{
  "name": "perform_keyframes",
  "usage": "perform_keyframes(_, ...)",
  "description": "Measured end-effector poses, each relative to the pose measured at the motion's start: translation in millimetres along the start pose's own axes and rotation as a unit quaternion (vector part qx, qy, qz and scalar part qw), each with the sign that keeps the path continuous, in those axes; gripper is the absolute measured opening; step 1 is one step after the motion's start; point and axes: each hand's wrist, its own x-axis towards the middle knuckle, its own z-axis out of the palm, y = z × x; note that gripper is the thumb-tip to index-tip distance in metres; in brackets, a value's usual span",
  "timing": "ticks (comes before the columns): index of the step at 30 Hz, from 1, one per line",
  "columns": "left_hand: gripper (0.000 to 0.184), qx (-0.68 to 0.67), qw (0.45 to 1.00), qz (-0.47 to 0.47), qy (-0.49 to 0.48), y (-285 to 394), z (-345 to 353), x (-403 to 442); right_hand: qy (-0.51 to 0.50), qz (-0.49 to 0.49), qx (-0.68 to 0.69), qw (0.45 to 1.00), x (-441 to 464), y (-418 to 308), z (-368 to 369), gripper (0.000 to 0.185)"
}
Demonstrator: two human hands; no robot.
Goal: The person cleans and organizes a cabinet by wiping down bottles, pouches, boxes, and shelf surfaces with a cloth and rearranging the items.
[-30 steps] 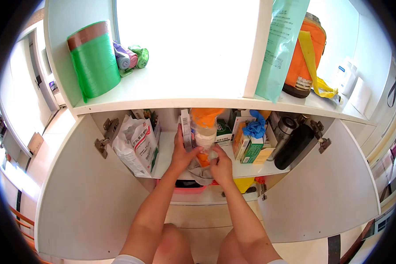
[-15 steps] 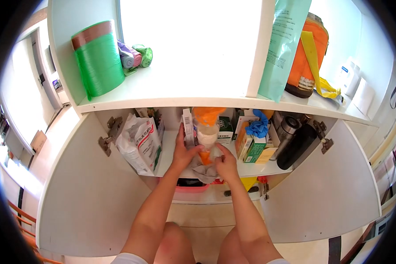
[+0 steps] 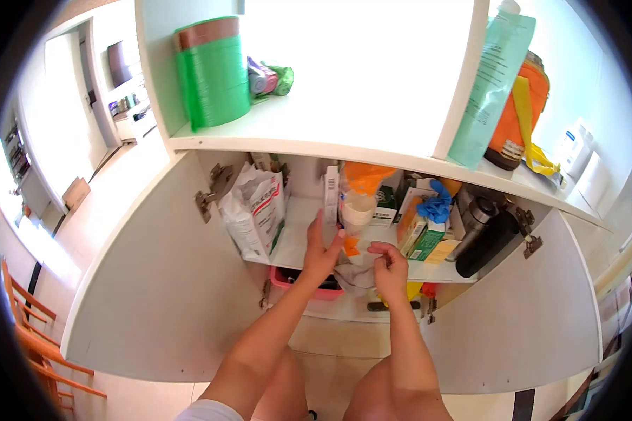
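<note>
An orange-topped clear plastic bag with a pale container in it stands on the cabinet's inner shelf, beside a narrow white box. Just in front and to the left of it is my left hand, fingers apart and holding nothing. My right hand is to the right, its fingers curled over a grey cloth that hangs at the shelf edge; whether they grip it is hard to tell. Right of the bag are a dark green box and a green and white box with a blue glove-like item on it.
White package at the shelf's left; black bottle and steel flask at its right. Both cabinet doors stand open. Below sits a pink basket. Above are a green roll and an orange bag.
The view has shifted left, so the cabinet appears farther right. My left hand has come away from the bag and white box, its fingers spreading. My right hand has drawn back from the bag.
</note>
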Motion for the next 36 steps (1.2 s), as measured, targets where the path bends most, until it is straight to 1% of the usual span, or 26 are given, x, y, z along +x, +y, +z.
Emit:
perform_keyframes(1, 0.086, 0.005, 1.000, -0.004, 0.008, 8.7, -2.0, -6.3, -0.004, 0.014, 0.026, 1.000, -1.1, -5.1, 2.2, 0.031)
perform_keyframes(3, 0.078, 0.029, 0.996, 0.060, -0.051, 27.4, -5.7, -18.7, -0.016, 0.029, 0.056, 0.998, -1.5, -8.0, 12.2, 0.029)
perform_keyframes(4, 0.078, 0.035, 0.997, 0.057, -0.046, 37.2, -7.4, -26.9, -0.003, 0.017, 0.086, 0.996, -1.3, -6.9, 18.2, 0.026)
perform_keyframes(6, 0.072, 0.050, 0.989, 0.094, -0.101, 50.1, -10.7, -44.6, 0.010, 0.004, 0.120, 0.993, -2.9, -8.5, 30.7, 0.024)
perform_keyframes(7, 0.072, 0.053, 0.989, 0.095, -0.099, 47.6, -13.4, -50.4, -0.010, 0.038, 0.199, 0.979, -4.2, -10.9, 37.5, 0.021)
perform_keyframes(8, 0.069, 0.016, 0.992, 0.067, -0.102, 43.5, -15.4, -56.2, -0.030, 0.072, 0.275, 0.958, -5.8, -13.7, 43.6, 0.019)
perform_keyframes(9, 0.066, -0.021, 0.993, 0.039, -0.105, 43.7, -18.0, -60.5, -0.030, 0.071, 0.276, 0.958, -8.1, -17.0, 50.1, 0.019)
perform_keyframes(10, 0.066, -0.022, 0.993, 0.041, -0.105, 43.8, -21.8, -64.6, -0.058, 0.098, 0.297, 0.948, -11.0, -20.6, 57.3, 0.018)
perform_keyframes(12, 0.055, -0.098, 0.994, 0.004, -0.043, 45.4, -34.7, -69.7, -0.085, 0.124, 0.317, 0.936, -15.6, -32.6, 67.9, 0.017)
perform_keyframes(13, 0.055, -0.100, 0.994, 0.005, -0.044, 46.3, -43.5, -69.7, -0.100, 0.117, 0.231, 0.961, -18.4, -44.0, 70.4, 0.017)
perform_keyframes(14, 0.051, -0.044, 0.997, -0.048, -0.035, 46.8, -53.8, -69.4, -0.115, 0.110, 0.143, 0.977, -19.5, -51.8, 74.8, 0.017)
perform_keyframes(15, 0.046, 0.013, 0.995, -0.100, -0.026, 46.1, -61.5, -68.9, -0.114, 0.110, 0.141, 0.977, -16.7, -53.3, 81.2, 0.017)
perform_keyframes(16, 0.046, 0.011, 0.994, -0.101, -0.028, 38.3, -65.9, -68.9, -0.095, -0.052, 0.012, 0.994, -13.5, -53.5, 88.0, 0.019)
perform_keyframes(17, 0.043, -0.031, 0.995, -0.098, -0.002, 25.7, -68.6, -68.1, -0.073, -0.210, -0.117, 0.968, -10.4, -55.6, 95.4, 0.021)
perform_keyframes(19, 0.040, -0.074, 0.993, -0.095, 0.022, 21.9, -72.8, -68.9, -0.118, -0.191, -0.112, 0.968, -6.9, -73.2, 117.3, 0.031)
perform_keyframes(21, 0.043, -0.244, 0.941, -0.232, 0.038, 30.1, -76.0, -74.3, -0.162, -0.173, -0.151, 0.960, -8.1, -88.2, 142.5, 0.038)
perform_keyframes(22, 0.043, -0.245, 0.940, -0.234, 0.033, 32.1, -75.4, -75.9, -0.180, -0.161, -0.186, 0.953, -8.3, -94.2, 153.7, 0.043)
perform_keyframes(23, 0.043, -0.313, 0.903, -0.287, 0.063, 33.7, -74.4, -77.7, -0.176, -0.157, -0.189, 0.953, -7.6, -101.4, 162.9, 0.043)
perform_keyframes(24, 0.044, -0.377, 0.858, -0.338, 0.092, 34.6, -73.0, -79.5, -0.190, -0.142, -0.250, 0.939, -6.8, -110.7, 170.9, 0.042)
perform_keyframes(25, 0.044, -0.377, 0.857, -0.339, 0.087, 33.5, -71.2, -81.0, -0.204, -0.128, -0.308, 0.920, -6.9, -115.9, 176.2, 0.041)
perform_keyframes(26, 0.038, -0.375, 0.861, -0.331, 0.089, 31.4, -69.6, -82.7, -0.201, -0.126, -0.310, 0.921, -5.3, -108.1, 182.8, 0.041)
perform_keyframes(27, 0.031, -0.374, 0.865, -0.321, 0.093, 30.3, -68.2, -84.6, -0.184, -0.145, -0.275, 0.933, -1.5, -93.0, 191.1, 0.036)
perform_keyframes(28, 0.031, -0.376, 0.864, -0.322, 0.093, 32.9, -65.7, -86.4, -0.168, -0.164, -0.238, 0.942, 0.1, -89.6, 194.4, 0.031)
perform_keyframes(30, 0.041, -0.301, 0.904, -0.258, 0.160, 38.5, -62.1, -89.1, -0.170, -0.153, -0.227, 0.946, 1.7, -86.0, 189.1, 0.028)
perform_keyframes(33, 0.044, -0.281, 0.895, -0.292, 0.187, -2.0, -57.7, -86.9, -0.172, -0.150, -0.200, 0.953, 5.6, -84.8, 165.4, 0.023)
perform_keyframes(36, 0.049, -0.284, 0.895, -0.274, 0.209, 0.0, -53.9, -88.1, -0.168, -0.165, -0.148, 0.961, 8.6, -82.2, 134.6, 0.019)
